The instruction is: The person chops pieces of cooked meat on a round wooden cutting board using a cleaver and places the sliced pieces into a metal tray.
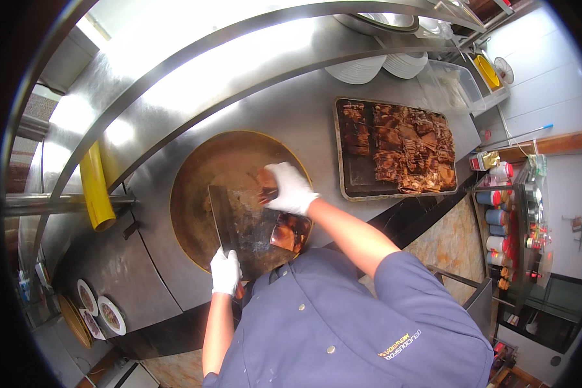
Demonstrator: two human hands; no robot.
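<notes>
My left hand [225, 272], in a white glove, grips the handle of a cleaver [221, 216] whose broad blade stands over the round chopping board [194, 169]. The white-gloved right hand [291, 186] is over the board's right side, its fingers around a piece of dark brown cooked meat [267, 186]; motion blurs it somewhat. Below that hand, at the board's near right edge, lies a glossy dark brown slab of meat [289, 232]. Wet residue marks the board's surface.
To the right a metal tray [359, 182] holds stacks of sliced brown meat [412, 145]. Stacked white plates [359, 69] and a clear plastic container [451, 85] sit beyond. A steel shelf [213, 63] overhangs the counter. Left are a yellow tube [96, 189] and plated food [111, 315].
</notes>
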